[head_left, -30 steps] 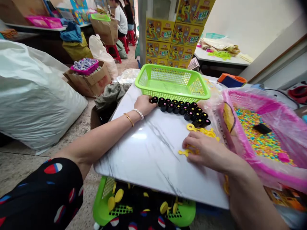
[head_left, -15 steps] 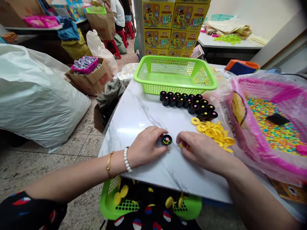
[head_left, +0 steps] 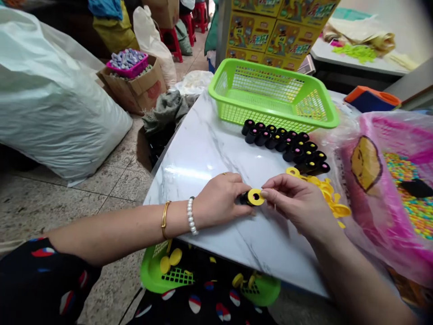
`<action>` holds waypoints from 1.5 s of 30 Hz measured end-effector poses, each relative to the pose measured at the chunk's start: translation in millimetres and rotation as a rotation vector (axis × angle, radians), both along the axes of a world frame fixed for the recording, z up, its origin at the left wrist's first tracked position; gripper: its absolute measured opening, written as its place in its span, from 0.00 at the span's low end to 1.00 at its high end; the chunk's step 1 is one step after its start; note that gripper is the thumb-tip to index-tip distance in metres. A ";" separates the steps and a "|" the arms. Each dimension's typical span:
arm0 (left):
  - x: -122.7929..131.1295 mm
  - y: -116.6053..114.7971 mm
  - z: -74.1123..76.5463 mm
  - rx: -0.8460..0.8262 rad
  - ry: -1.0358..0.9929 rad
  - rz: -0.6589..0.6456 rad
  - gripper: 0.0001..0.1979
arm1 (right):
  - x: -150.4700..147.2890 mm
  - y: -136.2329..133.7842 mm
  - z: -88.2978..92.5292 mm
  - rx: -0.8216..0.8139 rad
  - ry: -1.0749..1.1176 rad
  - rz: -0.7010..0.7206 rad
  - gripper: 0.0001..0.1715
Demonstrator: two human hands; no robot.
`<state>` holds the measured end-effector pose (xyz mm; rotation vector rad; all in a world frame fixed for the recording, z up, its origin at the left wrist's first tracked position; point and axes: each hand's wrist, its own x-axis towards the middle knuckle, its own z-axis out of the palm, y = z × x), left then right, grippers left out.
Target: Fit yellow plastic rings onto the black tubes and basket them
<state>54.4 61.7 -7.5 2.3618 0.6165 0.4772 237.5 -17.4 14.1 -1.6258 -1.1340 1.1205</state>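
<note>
Yellow plastic ring (head_left: 256,197) held to end of black plastic cylinder (head_left: 245,198), both hands on it.
Left hand (head_left: 219,195) wraps the cylinder, closed grip; right hand (head_left: 296,201) pinches the ring, narrow grip. Pair sits mid-frame over white marble-pattern table (head_left: 199,167). Just right: pile of loose yellow rings (head_left: 327,192). Farther: curved rows of upright black cylinders (head_left: 280,143), lime-green plastic mesh basket (head_left: 272,92) at upper middle, pink basket of coloured beads (head_left: 379,122) at right edge.
</note>
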 end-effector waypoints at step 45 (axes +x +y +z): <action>-2.9 -9.3 5.5 -1.185 -0.046 -0.029 0.16 | 6.6 -10.2 -1.0 0.164 -0.357 0.444 0.22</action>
